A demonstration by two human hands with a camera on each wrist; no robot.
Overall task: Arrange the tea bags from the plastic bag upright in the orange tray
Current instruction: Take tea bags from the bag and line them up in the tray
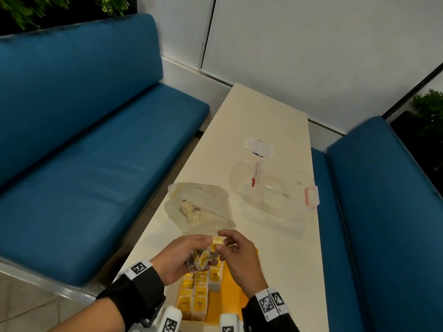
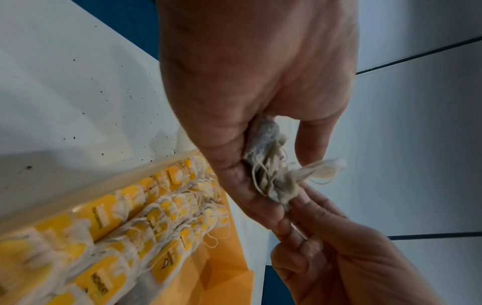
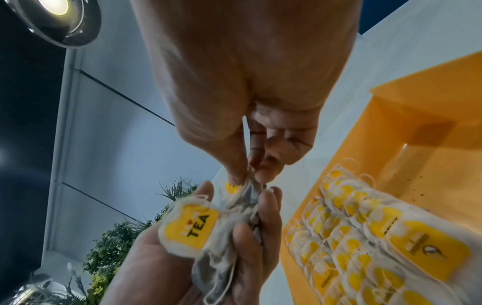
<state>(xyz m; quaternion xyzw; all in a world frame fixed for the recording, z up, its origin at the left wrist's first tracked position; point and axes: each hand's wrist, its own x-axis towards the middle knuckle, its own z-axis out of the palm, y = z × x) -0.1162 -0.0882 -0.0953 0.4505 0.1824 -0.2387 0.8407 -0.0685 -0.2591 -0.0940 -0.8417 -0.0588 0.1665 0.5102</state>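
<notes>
My left hand (image 1: 191, 256) grips a small bunch of tea bags (image 1: 201, 258) with yellow tags and tangled strings just above the orange tray (image 1: 233, 289). The fingers of my right hand (image 1: 219, 243) pinch the top of one tea bag (image 3: 246, 186) in that bunch. In the right wrist view a yellow tag (image 3: 191, 227) reading TEA lies across the left fingers. Rows of tea bags (image 1: 195, 292) stand upright in the tray's left part. Further up the table lies the crumpled plastic bag (image 1: 199, 207), open, with a few bags inside.
A clear plastic container (image 1: 275, 188) with pink clips sits on the white table (image 1: 263, 116) beyond the bag, and a white paper lies behind it. Blue benches (image 1: 96, 164) flank the table on both sides. The tray's right part (image 3: 417, 123) shows bare orange floor.
</notes>
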